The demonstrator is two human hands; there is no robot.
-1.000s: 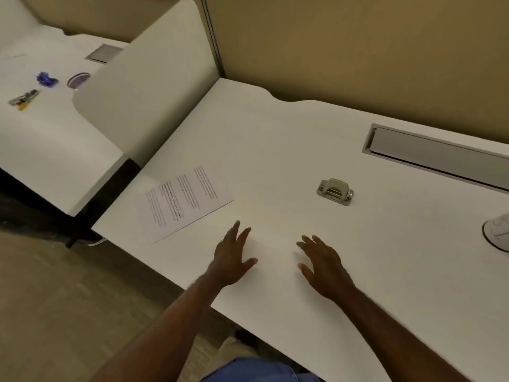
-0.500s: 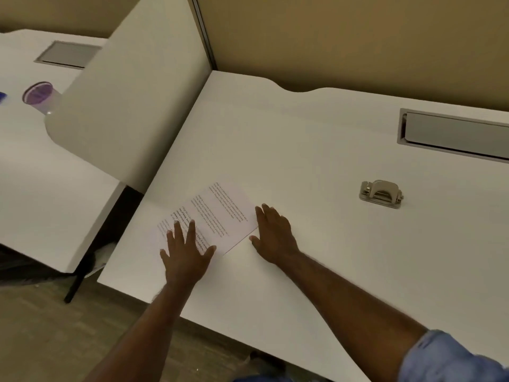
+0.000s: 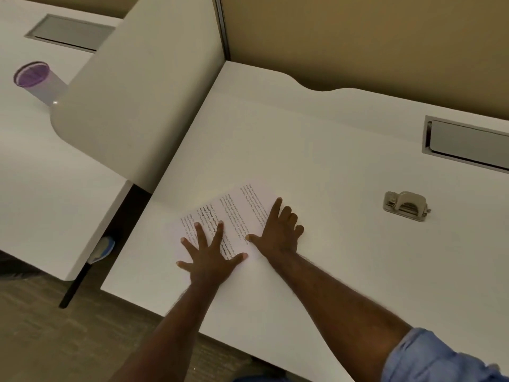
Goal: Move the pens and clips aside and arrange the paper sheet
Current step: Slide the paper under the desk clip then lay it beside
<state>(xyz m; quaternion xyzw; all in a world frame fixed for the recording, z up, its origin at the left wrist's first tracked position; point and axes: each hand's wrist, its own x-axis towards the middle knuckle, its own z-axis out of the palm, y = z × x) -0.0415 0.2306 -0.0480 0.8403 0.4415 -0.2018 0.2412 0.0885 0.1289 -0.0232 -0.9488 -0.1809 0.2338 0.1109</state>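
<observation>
Sheet: paper sheet [image 3: 242,205] under our fingertips, long axis slanting away rightward (skewed to desk edge).
Hands: left hand [image 3: 210,261] and right hand [image 3: 278,234] spread flat, pressing.

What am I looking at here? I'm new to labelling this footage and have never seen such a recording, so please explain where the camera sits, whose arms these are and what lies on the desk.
There is no machine: a person works with bare hands, and the one camera is worn on their head, looking forward and down. The left hand and the right hand lie flat, fingers spread, on a printed paper sheet that sits askew near the front of a white desk. Neither hand grips anything. To the right sits a metal hole punch, apart from the sheet. Behind it is a grey cable flap. Beyond the divider panel, a purple-lidded cup stands on the neighbouring desk.
</observation>
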